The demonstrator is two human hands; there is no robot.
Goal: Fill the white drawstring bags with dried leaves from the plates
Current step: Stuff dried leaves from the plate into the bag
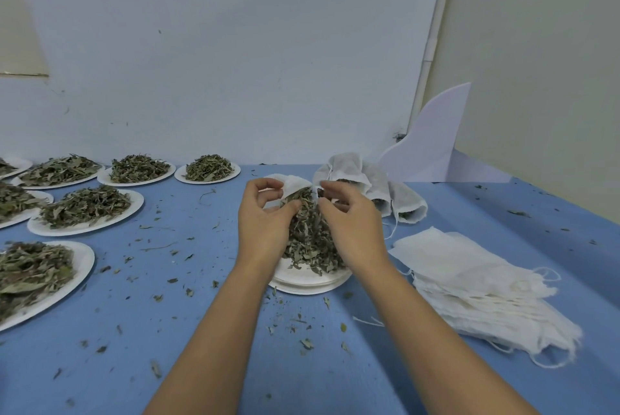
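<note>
Mid-fill: my left hand (265, 223) pinches bag (295, 183) mouth open over plate (307, 282), desk (201, 330) middle; right hand (349, 226) curled, seemingly pinching leaves (310, 243). Next: I push them in, scoop more.

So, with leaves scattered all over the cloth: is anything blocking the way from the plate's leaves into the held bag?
Nothing visible does. The left hand holds the white drawstring bag open over the plate of dried leaves, and the right hand curls at its mouth. Filled bags lie behind, aside.
</note>
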